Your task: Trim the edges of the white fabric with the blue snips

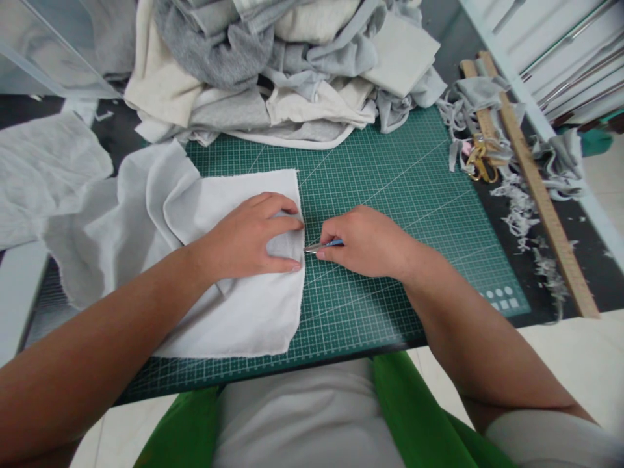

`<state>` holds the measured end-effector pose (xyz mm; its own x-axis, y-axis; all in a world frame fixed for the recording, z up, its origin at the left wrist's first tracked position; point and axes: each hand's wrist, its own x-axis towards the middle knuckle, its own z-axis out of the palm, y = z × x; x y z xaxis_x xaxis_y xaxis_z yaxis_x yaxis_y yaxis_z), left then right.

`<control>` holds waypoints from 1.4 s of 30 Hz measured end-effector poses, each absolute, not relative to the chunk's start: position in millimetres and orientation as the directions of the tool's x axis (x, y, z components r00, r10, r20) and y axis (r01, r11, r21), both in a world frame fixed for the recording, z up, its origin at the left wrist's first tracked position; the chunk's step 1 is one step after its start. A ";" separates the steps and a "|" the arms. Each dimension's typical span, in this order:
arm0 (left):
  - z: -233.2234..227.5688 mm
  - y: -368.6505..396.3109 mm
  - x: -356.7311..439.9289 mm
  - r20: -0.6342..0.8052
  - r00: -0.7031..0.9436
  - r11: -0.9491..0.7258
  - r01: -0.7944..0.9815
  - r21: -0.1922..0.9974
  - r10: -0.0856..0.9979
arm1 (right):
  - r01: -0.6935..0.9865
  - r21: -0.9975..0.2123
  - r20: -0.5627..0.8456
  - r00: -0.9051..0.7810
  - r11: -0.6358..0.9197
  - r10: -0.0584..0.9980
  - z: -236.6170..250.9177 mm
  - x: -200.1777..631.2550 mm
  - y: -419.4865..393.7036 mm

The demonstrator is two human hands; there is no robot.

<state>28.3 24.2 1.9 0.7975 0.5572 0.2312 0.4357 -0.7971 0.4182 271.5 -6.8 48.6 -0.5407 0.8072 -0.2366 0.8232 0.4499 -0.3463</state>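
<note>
A piece of white fabric (pixel 244 318) lies on a green cutting mat (pixel 370 305), with a light grey layer (pixel 129 208) bunched over its left part. Pressed down near the fabric's right edge is my left hand (pixel 248 237), open, its fingers spread. Just right of that edge, my right hand (pixel 365 242) is closed around a small bladed tool (pixel 324 246) with a blue handle and a pointed metal tip. That tip touches or nearly touches the fabric edge between my left thumb and fingers. My fist hides the rest of the handle, so its exact kind is unclear.
Behind the mat rises a large heap of grey and cream cloth (pixel 273 78). On the right are gold-handled scissors (pixel 482 162), a long wooden ruler (pixel 546 201) and fabric scraps (pixel 521 214). Another pale cloth (pixel 49 169) lies at the far left.
</note>
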 end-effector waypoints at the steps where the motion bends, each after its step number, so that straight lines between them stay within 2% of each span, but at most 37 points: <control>1: 1.9 24.3 28.3 0.229 0.798 -0.796 0.436 0.421 0.558 | 0.823 -0.347 -0.237 -0.541 0.450 0.807 48.3 271.4 -6.4; 12: 1.9 25.1 27.3 0.224 0.802 -0.800 0.437 0.411 0.553 | 0.814 -0.390 -0.239 -0.541 0.431 0.806 47.2 274.7 -3.0; 16: 1.4 24.0 27.4 0.220 0.802 -0.801 0.445 0.400 0.556 | 0.802 -0.454 -0.236 -0.529 0.388 0.815 45.4 277.4 -0.7; 21: 0.9 27.9 27.0 0.221 0.798 -0.800 0.454 0.392 0.561 | 0.794 -0.516 -0.121 -0.438 0.321 0.891 47.6 278.1 -0.1; 26: -3.3 44.8 16.4 0.239 0.738 -0.766 0.544 0.344 0.631 | 0.790 -0.544 -0.037 -0.358 0.281 0.933 48.9 275.2 -3.2; 31: -3.0 47.7 8.3 0.254 0.675 -0.721 0.642 0.260 0.693 | 0.808 -0.521 0.001 -0.322 0.276 0.947 43.5 274.6 -2.7; 35: 3.1 31.7 14.6 0.266 0.701 -0.749 0.631 0.199 0.662 | 0.833 -0.468 -0.004 -0.334 0.293 0.943 38.9 275.0 -1.6; 42: 2.3 21.6 24.8 0.270 0.719 -0.768 0.597 0.232 0.640 | 0.837 -0.300 0.013 -0.476 0.458 0.879 30.7 273.6 -2.8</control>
